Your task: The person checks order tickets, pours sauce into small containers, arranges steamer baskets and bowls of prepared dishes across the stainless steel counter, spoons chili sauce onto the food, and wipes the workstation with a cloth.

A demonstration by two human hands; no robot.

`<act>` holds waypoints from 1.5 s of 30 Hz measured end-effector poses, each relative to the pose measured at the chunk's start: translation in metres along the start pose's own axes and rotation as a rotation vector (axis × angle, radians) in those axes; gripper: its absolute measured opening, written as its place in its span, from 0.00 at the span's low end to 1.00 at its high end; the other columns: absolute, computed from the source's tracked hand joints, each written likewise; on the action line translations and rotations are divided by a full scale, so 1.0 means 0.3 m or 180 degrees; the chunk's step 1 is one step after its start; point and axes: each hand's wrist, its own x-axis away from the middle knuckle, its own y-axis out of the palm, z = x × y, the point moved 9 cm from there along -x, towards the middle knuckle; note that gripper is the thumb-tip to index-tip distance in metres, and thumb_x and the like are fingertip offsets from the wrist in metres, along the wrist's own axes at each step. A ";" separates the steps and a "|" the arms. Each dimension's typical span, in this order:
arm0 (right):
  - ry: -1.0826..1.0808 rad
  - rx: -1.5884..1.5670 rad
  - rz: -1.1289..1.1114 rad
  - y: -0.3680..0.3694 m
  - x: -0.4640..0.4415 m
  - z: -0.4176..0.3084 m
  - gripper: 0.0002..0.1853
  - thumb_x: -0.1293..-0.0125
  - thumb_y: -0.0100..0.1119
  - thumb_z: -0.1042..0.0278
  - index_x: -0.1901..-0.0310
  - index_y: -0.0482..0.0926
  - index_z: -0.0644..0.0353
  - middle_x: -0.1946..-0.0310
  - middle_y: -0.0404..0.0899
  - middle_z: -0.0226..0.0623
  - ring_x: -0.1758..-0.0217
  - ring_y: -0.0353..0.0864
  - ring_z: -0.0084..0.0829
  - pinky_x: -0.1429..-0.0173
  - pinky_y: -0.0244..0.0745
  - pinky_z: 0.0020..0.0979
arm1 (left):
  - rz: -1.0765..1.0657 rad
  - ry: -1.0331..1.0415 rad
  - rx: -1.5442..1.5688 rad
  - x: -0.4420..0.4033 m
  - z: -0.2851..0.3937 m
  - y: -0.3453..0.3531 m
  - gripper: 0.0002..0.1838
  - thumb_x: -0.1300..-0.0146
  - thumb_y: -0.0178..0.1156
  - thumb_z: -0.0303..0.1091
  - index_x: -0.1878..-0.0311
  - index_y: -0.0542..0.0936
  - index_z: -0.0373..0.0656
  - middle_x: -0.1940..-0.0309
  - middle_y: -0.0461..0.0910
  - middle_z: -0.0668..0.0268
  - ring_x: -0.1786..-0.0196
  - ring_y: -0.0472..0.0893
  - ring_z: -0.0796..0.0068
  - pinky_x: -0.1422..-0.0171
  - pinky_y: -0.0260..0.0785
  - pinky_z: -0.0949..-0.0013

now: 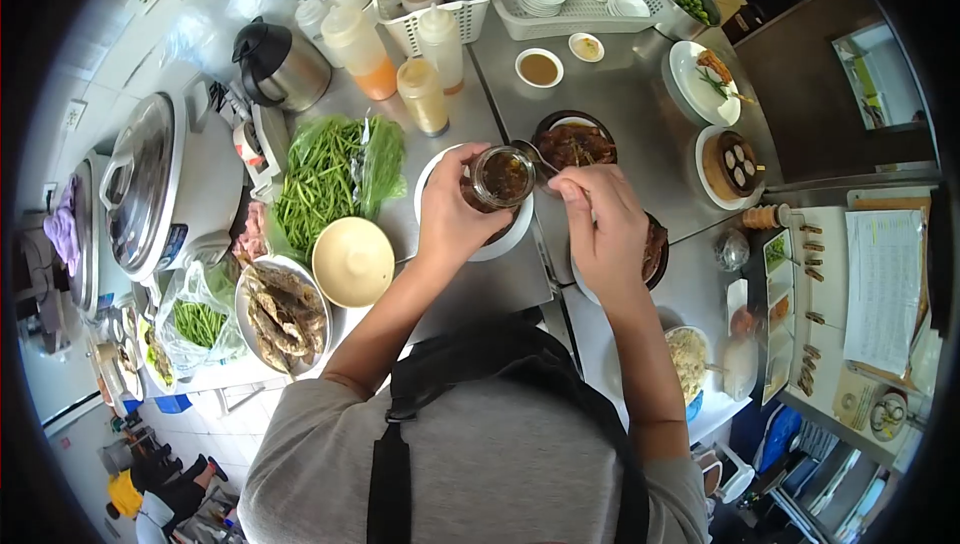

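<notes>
My left hand is wrapped around a small glass jar of dark, oily sauce with bits in it. My right hand pinches a metal spoon, whose bowl is just right of the jar's rim. Under the jar is a white plate with dark food on it, mostly hidden by my hand. Beyond the spoon stands a dark bowl of browned sliced meat. A second dark bowl of meat is partly covered by my right hand and wrist.
Left are green beans in plastic, a cream bowl and a dish of fried fish. Squeeze bottles, a thermal jug and a crockery basket stand behind. Plated food sits right. People are at lower left.
</notes>
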 end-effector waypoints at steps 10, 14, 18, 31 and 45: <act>0.0333 -0.0388 0.0390 -0.067 0.026 -0.073 0.05 0.29 0.52 0.74 0.60 0.78 0.64 0.67 0.82 0.37 0.66 0.82 0.26 0.59 0.76 0.26 | 0.0126 -0.0106 0.0085 0.059 -0.009 -0.069 0.39 0.65 0.76 0.26 0.45 0.71 0.36 0.55 0.82 0.55 0.53 0.84 0.67 0.47 0.76 0.68; 0.0471 -0.0653 -0.0143 0.083 0.061 -0.067 0.07 0.28 0.51 0.73 0.59 0.77 0.66 0.68 0.82 0.36 0.65 0.81 0.22 0.58 0.75 0.25 | 0.0173 -0.0051 0.0056 0.082 0.009 -0.080 0.38 0.65 0.77 0.27 0.45 0.72 0.36 0.55 0.82 0.55 0.53 0.84 0.67 0.47 0.76 0.67; 0.1640 -0.1528 0.0223 0.100 0.124 0.042 0.09 0.26 0.50 0.69 0.58 0.77 0.66 0.68 0.82 0.34 0.64 0.81 0.21 0.55 0.76 0.26 | 0.0280 0.0047 -0.0025 0.106 0.004 -0.100 0.38 0.65 0.77 0.27 0.46 0.72 0.36 0.56 0.82 0.55 0.52 0.84 0.66 0.47 0.76 0.67; 0.2316 -0.3002 0.0978 0.150 0.235 0.221 0.16 0.24 0.48 0.57 0.56 0.77 0.64 0.69 0.82 0.35 0.64 0.78 0.22 0.52 0.72 0.27 | 0.0231 -0.0291 -0.0088 0.169 -0.094 -0.167 0.38 0.65 0.76 0.26 0.44 0.72 0.37 0.53 0.81 0.57 0.49 0.82 0.65 0.43 0.76 0.63; 0.0501 -0.0317 0.0654 0.083 0.228 -0.014 0.03 0.33 0.54 0.75 0.61 0.78 0.62 0.64 0.80 0.41 0.61 0.79 0.42 0.54 0.74 0.36 | 0.0327 -0.0432 -0.0099 0.207 -0.138 -0.258 0.39 0.64 0.78 0.27 0.43 0.72 0.36 0.55 0.81 0.58 0.51 0.82 0.70 0.44 0.77 0.65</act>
